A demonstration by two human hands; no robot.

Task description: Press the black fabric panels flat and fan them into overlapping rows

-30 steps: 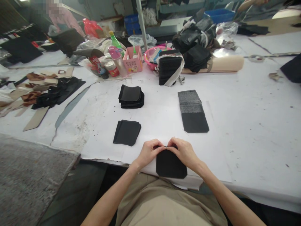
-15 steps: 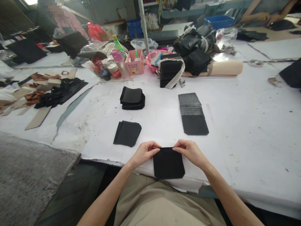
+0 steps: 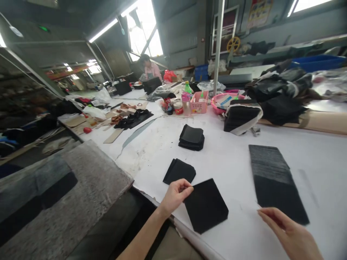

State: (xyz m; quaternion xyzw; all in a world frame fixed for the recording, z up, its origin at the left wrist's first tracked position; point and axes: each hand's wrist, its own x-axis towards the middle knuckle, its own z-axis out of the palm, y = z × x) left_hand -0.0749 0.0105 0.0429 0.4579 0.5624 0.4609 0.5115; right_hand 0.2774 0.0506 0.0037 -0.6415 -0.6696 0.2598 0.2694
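My left hand (image 3: 175,196) pinches the upper left corner of a black square fabric piece (image 3: 207,206) that lies near the table's front edge. My right hand (image 3: 291,236) hovers free at the lower right, fingers stretched out, just below the fanned row of dark grey and black pieces (image 3: 273,178). A small pile of black pieces (image 3: 179,170) lies just beyond my left hand. Farther back sits a thicker stack of black pieces (image 3: 192,137).
A white paper-covered table (image 3: 230,159) carries a black bundle wrapped in white cloth (image 3: 240,117), a pink box (image 3: 199,102), a pink basin (image 3: 226,101), bottles and cans (image 3: 181,103). A grey felt slab (image 3: 67,195) lies left. A person (image 3: 148,69) works at the far end.
My right hand has let go of the black piece and moved off to the right. My left hand keeps the corner. The view has swung up and to the left.
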